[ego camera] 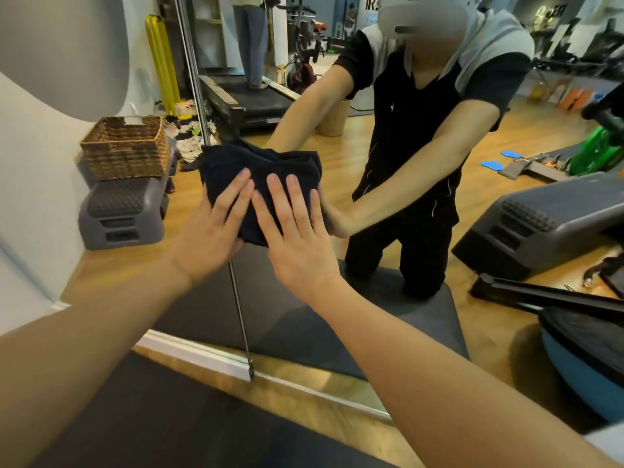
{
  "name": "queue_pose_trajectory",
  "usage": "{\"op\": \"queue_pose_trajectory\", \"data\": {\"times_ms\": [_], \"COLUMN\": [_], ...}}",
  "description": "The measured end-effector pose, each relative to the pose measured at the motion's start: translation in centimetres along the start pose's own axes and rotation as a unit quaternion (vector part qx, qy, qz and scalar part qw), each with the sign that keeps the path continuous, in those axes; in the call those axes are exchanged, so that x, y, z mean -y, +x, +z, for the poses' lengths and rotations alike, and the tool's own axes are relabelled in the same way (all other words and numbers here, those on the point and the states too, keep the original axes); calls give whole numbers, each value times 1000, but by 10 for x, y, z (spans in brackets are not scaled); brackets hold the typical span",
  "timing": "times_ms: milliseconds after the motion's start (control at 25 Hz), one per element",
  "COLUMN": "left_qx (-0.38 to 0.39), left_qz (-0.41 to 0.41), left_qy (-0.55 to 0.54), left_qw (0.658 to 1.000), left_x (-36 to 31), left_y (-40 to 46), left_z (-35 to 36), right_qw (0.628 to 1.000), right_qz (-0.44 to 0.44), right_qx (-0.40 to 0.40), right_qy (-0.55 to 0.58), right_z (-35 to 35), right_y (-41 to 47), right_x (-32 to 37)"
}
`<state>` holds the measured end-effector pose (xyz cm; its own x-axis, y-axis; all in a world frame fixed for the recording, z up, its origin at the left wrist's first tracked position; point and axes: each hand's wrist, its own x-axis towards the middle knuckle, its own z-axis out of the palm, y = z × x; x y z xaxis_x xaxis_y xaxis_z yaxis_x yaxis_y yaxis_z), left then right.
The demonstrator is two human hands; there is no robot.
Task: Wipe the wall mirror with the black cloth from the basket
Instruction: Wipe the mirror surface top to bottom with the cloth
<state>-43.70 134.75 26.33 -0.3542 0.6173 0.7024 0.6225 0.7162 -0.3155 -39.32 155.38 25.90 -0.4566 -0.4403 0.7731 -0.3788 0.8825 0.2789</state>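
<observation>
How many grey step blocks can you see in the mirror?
2. One grey step block sits on the left under the wicker basket. The other step block is on the right, beside the kneeling person's reflection. More may be hidden out of view.

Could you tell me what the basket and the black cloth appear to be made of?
The basket looks like woven wicker or rattan, brown and matte, with a visible plaited weave. The black cloth seems a soft, matte fabric, folding and creasing under both hands; the exact fibre is unclear.
</observation>
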Motion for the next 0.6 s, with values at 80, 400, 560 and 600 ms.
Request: {"op": "queue_pose_trajectory", "data": {"times_ms": [80,400,560,600], "left_qx": [13,34,42,37], "left_qz": [-3,-5,21,19], "left_qy": [-32,-124,-148,-149], "left_qw": [999,992,988,988], "left_x": [-19,-160,-234,-248], "left_y": [-1,53,116,134], "left_z": [-1,16,16,11], "right_qw": [1000,997,992,991], "right_qz": [7,15,18,14], "right_qx": [2,53,60,59], "right_qy": [9,-50,-108,-123], "right_z": [-4,-63,-123,-140], "right_y": [-16,-128,-168,-167], "right_x": [-9,-107,-179,-197]}}
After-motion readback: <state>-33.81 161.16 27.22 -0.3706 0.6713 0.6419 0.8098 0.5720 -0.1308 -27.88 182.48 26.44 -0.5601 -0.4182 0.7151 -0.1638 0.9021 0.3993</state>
